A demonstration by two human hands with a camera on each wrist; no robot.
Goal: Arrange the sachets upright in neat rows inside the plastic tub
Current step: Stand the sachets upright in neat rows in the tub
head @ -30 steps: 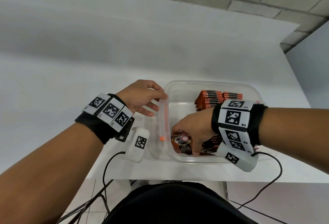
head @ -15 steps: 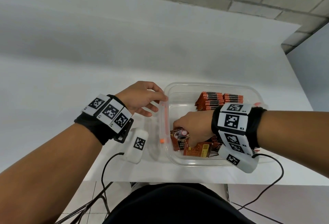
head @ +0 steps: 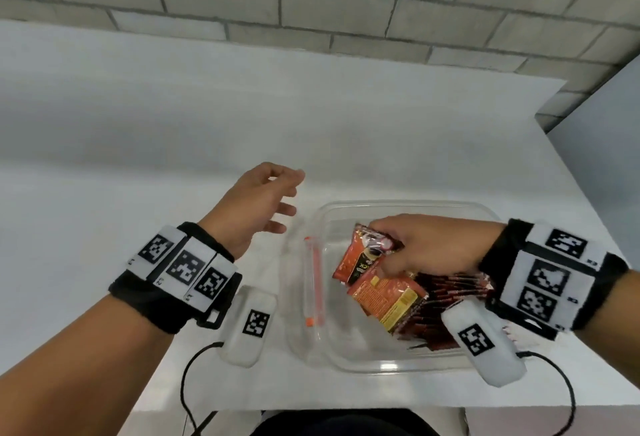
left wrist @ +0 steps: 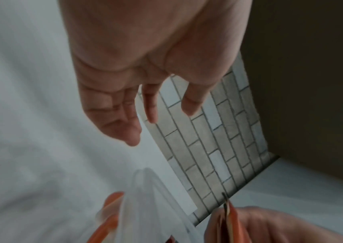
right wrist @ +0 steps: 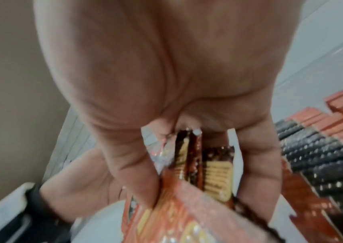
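A clear plastic tub (head: 398, 364) stands near the table's front edge. My right hand (head: 415, 248) is inside it and pinches a small bunch of orange-brown sachets (head: 363, 264) lifted clear of the floor; in the right wrist view fingers (right wrist: 137, 177) and thumb clamp the sachets (right wrist: 212, 174) between them. A row of sachets (head: 446, 300) stands on edge along the tub's right side, seen as the upright row (right wrist: 320, 148) beside the hand. My left hand (head: 273, 196) hovers open above the table, left of the tub, fingers (left wrist: 122, 115) spread and holding nothing.
An orange latch (head: 313, 292) runs along the tub's left rim. The white table (head: 173, 158) stretches back to a brick wall (head: 311, 3). Cables (head: 188, 387) hang off the front edge by my wrists. The tub's left half holds no sachets.
My left hand has let go of the tub's left rim and lifted away, fingers spread. My right hand has risen from the tub floor with sachets pinched in it.
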